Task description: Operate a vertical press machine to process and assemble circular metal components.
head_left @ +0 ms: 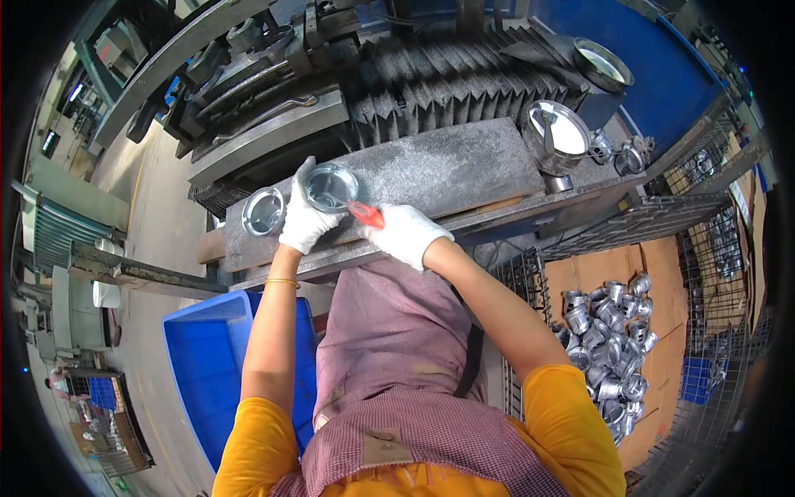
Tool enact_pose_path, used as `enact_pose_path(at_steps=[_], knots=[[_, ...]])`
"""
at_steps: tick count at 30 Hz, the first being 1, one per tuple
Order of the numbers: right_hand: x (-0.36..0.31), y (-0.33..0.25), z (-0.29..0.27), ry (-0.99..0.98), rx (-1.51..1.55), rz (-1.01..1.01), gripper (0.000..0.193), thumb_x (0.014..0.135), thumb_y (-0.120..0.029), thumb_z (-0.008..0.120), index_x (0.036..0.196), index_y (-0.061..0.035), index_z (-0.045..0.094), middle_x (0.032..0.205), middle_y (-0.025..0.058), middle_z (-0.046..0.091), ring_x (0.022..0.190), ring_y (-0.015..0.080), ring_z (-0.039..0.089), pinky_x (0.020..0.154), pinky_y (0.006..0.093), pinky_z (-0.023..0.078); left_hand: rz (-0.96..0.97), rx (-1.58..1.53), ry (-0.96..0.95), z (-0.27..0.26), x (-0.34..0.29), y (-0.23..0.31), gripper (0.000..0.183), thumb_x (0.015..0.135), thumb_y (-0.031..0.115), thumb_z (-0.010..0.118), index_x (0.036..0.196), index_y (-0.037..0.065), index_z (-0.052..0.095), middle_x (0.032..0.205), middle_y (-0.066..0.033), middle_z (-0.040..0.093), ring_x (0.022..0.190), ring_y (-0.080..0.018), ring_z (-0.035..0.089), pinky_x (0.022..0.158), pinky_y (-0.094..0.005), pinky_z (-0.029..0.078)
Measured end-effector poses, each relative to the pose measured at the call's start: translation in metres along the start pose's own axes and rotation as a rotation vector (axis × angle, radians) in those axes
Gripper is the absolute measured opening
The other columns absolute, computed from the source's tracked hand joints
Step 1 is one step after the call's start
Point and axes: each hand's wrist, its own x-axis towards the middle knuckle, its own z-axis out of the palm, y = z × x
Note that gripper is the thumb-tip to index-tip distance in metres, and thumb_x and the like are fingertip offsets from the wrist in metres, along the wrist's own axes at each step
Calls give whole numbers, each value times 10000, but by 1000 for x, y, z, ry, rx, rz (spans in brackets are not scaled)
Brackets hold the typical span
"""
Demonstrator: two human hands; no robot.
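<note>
My left hand (306,211), in a white glove, grips a round, hollow silver metal casting (333,184) by its side, with the opening facing up. In my gloved right hand (407,234) is a red-handled tool (365,214), its handle pointing toward the casting. The working end of the tool lies at the casting's rim, too small to make out. A second round metal casting (263,212) rests on the board just left of my left hand. Both castings are over the grey, dust-covered board (447,166).
A metal pot (556,132) of white material stands at the board's right end, near loose castings (629,159). Black bellows (464,79) run behind the board. A blue bin (207,364) is at lower left. Many castings (609,348) lie in a cardboard-lined wire cage at right.
</note>
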Motion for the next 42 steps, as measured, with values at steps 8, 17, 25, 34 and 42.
enact_pose_path(at_steps=[8, 17, 25, 34, 42], knots=[[3, 2, 0, 24, -26, -44, 367, 794, -318, 556, 940, 11, 626, 905, 251, 627, 901, 394, 602, 780, 434, 473, 39, 73, 29, 3, -3, 8, 1001, 589, 144, 849, 1372, 80, 229, 1119, -98, 523, 1016, -178, 534, 907, -316, 456], [-1, -1, 0, 71, -74, -25, 380, 813, -335, 543, 951, 10, 622, 892, 253, 629, 884, 398, 606, 771, 440, 476, 52, 111, 69, 8, -2, 6, 1004, 567, 185, 858, 1361, 60, 257, 1156, -119, 505, 1044, -194, 521, 922, -329, 444], [15, 9, -11, 81, -87, 88, 420, 824, -373, 541, 933, 19, 642, 898, 268, 622, 890, 407, 605, 782, 441, 473, 64, 283, 159, 18, 2, 11, 979, 548, 194, 848, 1340, 24, 299, 1176, -145, 491, 1069, -229, 511, 941, -314, 425], [25, 15, -9, 40, -73, 79, 420, 818, -382, 551, 949, 6, 643, 910, 260, 625, 901, 401, 605, 779, 439, 471, 72, 318, 163, 16, 2, 3, 987, 534, 193, 858, 1337, 26, 307, 1177, -139, 489, 1069, -223, 510, 943, -324, 426], [14, 6, -17, 5, -66, 144, 422, 808, -373, 551, 969, 8, 632, 926, 259, 623, 906, 400, 603, 781, 431, 470, 71, 241, 140, 19, -1, 11, 983, 528, 227, 864, 1326, 28, 325, 1160, -144, 492, 1072, -237, 506, 951, -335, 420]])
